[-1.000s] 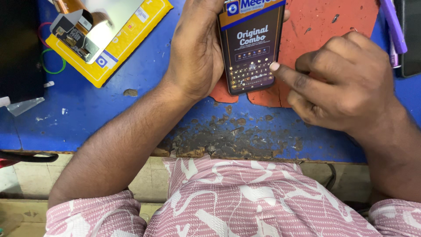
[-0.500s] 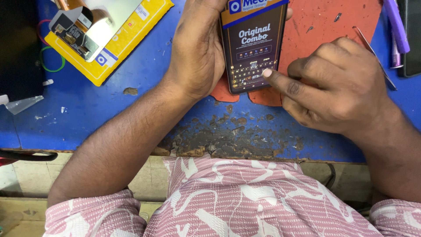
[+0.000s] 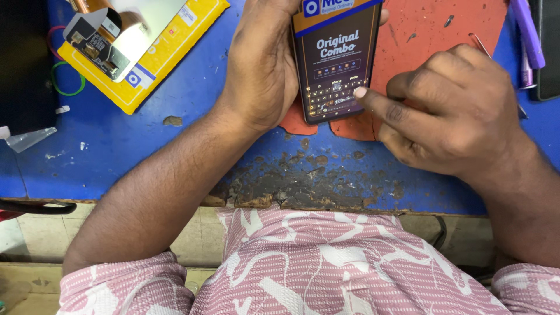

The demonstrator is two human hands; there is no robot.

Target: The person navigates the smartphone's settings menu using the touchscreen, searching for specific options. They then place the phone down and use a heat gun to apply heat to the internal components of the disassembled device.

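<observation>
I see left hand (image 3: 262,70) wrapped around the phone (image 3: 337,58), holding it over the red mat (image 3: 443,29). Right hand (image 3: 449,111) mostly curled, index fingertip pressing the screen's lower right edge.

Worn blue bench (image 3: 146,146): orange mat (image 3: 443,29), yellow box (image 3: 163,52), green rubber band (image 3: 64,81).

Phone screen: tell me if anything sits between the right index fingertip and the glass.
Nothing visible does. The right hand has its index fingertip at the lit keyboard on the phone, which the left hand holds above the red mat.
</observation>
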